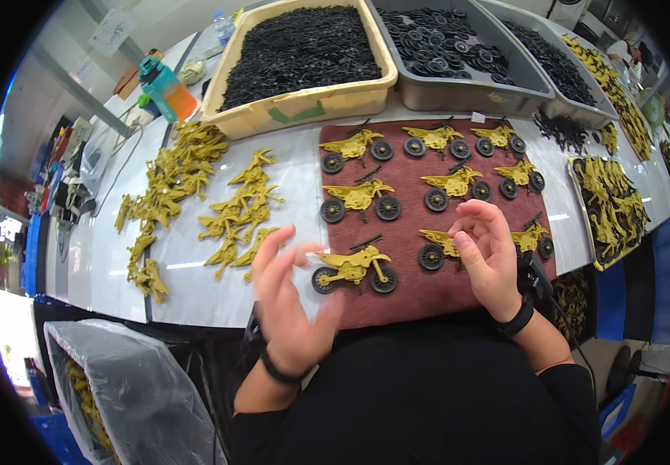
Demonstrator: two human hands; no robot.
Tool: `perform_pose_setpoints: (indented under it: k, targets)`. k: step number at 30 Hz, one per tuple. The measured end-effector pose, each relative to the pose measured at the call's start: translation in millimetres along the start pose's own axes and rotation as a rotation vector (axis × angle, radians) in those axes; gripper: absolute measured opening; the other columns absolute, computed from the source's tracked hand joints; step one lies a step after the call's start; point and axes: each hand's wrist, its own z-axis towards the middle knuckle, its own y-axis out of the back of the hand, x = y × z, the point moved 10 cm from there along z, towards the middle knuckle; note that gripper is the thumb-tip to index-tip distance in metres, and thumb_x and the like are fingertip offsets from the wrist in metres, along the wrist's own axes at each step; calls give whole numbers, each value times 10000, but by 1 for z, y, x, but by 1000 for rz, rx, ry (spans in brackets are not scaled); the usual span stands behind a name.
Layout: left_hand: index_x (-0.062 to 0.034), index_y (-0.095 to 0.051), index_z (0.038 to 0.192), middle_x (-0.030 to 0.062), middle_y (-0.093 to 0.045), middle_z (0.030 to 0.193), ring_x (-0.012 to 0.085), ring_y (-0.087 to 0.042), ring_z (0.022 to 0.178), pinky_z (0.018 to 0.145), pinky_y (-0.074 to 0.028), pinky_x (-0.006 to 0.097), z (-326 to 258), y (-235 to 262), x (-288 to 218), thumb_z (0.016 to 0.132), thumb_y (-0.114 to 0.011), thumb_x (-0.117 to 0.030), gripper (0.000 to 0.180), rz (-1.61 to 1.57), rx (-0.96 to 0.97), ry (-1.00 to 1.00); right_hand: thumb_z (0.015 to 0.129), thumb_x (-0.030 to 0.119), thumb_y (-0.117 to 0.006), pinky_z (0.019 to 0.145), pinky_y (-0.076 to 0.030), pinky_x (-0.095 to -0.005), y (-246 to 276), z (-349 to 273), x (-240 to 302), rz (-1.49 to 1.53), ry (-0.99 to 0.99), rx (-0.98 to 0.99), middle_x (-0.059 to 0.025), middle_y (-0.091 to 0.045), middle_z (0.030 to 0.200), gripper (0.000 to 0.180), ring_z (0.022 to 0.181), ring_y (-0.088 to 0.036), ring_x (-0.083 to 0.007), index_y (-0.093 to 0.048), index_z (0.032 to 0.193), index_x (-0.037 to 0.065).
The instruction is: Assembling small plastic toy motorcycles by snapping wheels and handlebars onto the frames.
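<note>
The mat (428,291) is dark maroon, plain, and every toy motorbike (353,269) on it is mustard yellow with black wheels. Left of the mat, the tabletop (118,263) is glossy white, strewn with loose bike frames (195,194) of the same mustard yellow. Behind the mat, a cream bin (304,101) with a green tape patch and a grey bin (466,93) both carry black parts. Left of the cream bin stands a bottle (166,89), teal and orange.
</note>
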Motion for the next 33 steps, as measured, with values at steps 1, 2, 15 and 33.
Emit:
perform_pose_setpoints:
  k: [1, 2, 15, 33]
  targets:
    - [-22, -342, 1365, 174, -412, 1348, 330, -525, 1100, 856, -445, 409, 7, 8, -33, 885, -627, -321, 632, -626, 31, -102, 903, -15, -538, 813, -451, -258, 2, -1, 5, -16, 22, 3, -70, -425, 1151, 281, 912, -510, -109, -486, 1179, -1]
    - [-47, -232, 1453, 169, -291, 1486, 328, -521, 1109, 823, -459, 410, 11, 26, -67, 919, -571, -342, 698, -1245, 45, -205, 903, -20, -530, 813, -449, -256, 0, -2, 10, -33, 45, 21, -70, -427, 1145, 255, 910, -506, -112, -499, 1156, -3]
    - [-202, -92, 1501, 206, -334, 1332, 311, -585, 940, 785, -462, 432, -19, 50, -126, 917, -546, -311, 748, -1654, 257, 52, 885, -15, -566, 790, -437, -243, 6, -19, 9, -177, 39, 101, -92, -446, 1143, 146, 937, -491, -108, -600, 1026, 2]
    - [-347, -107, 1497, 225, -619, 1078, 280, -679, 694, 673, -518, 460, 38, 42, -145, 919, -563, -312, 737, -1550, 189, -112, 875, 16, -585, 763, -434, -233, 14, -13, 1, -250, 63, 78, -84, -494, 1102, 113, 897, -496, -109, -612, 985, 17]
